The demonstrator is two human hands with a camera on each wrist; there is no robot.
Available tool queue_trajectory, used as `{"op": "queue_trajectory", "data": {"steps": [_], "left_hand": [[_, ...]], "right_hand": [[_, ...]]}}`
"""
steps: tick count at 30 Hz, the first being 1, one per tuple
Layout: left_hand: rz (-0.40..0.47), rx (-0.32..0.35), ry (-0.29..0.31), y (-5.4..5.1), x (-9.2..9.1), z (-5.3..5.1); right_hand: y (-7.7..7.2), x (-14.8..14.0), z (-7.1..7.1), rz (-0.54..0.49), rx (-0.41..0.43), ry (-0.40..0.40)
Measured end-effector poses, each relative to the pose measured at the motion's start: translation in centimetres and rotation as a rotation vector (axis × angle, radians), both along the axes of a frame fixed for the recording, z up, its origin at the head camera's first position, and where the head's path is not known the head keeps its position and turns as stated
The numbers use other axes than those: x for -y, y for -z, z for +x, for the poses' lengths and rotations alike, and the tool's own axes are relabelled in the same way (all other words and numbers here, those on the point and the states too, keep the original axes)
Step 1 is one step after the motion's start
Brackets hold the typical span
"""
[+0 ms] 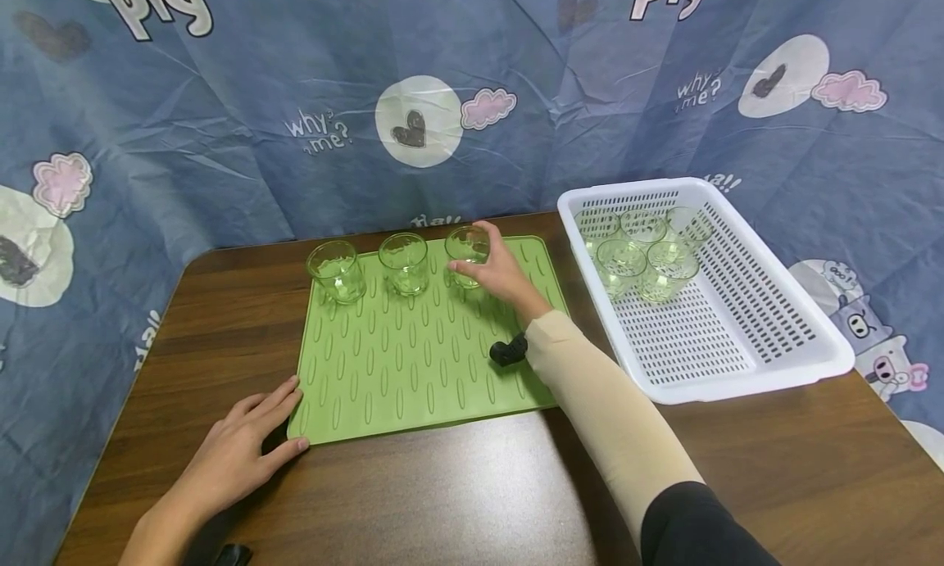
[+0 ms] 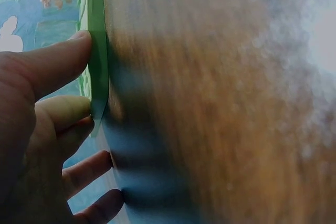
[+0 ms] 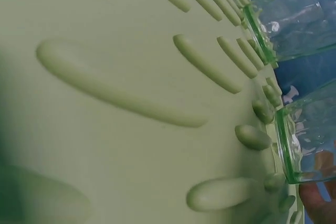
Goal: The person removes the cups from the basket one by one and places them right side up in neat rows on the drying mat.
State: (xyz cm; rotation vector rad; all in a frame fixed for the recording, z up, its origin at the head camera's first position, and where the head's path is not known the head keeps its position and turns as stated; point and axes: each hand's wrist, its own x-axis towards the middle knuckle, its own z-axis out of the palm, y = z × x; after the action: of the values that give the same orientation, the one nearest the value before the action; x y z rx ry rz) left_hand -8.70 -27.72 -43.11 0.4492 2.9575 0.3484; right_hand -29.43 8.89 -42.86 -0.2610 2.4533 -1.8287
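Evidently the work is partway along: three green glass tumblers stand in a row across the far side of the ribbed green drying mat (image 1: 401, 369), while five more tumblers (image 1: 669, 273) sit at the far left of the white plastic basket (image 1: 708, 345), right of frame, apparently left to be dealt with. At upper centre, the right hand (image 1: 503, 273) grips the row's rightmost tumbler (image 1: 462, 246) between thumb and fingers, its base seemingly on the mat; whether any weight is lifted, I cannot tell. At lower left, the left hand (image 1: 239, 447), fingers spread, touches the mat's near corner.
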Motion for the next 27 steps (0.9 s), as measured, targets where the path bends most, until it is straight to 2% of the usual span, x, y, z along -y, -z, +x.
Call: {"op": "queue_trajectory", "data": {"steps": [17,27], "left_hand": [[0.007,-0.001,-0.004,-0.02,-0.08,-0.05],[0.002,0.002,-0.005,0.04,-0.09,-0.01]], "right_hand": [[0.03,-0.33,-0.27,-0.028,-0.006,-0.018],[0.14,-0.30,-0.15,-0.031,0.027,0.011]]}}
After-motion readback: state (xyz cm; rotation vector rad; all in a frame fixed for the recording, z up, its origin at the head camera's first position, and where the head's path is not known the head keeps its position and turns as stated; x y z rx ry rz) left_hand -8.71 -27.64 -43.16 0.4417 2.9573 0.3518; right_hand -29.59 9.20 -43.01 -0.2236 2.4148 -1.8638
